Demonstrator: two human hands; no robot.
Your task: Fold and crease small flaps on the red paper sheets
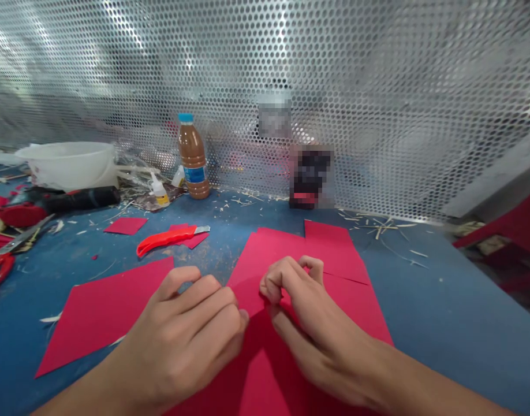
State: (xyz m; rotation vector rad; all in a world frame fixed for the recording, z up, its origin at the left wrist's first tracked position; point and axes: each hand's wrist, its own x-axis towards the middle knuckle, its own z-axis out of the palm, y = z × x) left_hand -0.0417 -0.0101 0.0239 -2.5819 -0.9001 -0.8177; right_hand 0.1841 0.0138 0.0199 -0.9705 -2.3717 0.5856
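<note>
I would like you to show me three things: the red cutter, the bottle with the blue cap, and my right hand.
Red cutter (167, 238): head view, on its handle.
Bottle (191, 149): head view, body above the label.
Right hand (312, 308): head view, back of the hand.

Left hand and right hand are curled.

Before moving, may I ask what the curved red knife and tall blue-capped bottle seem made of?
Curved red knife: smooth, probably plastic handle, evenly coloured; grey, shiny, likely metal blade. Tall blue-capped bottle: apparently clear, glossy plastic: ribbed, contents visible.
</note>
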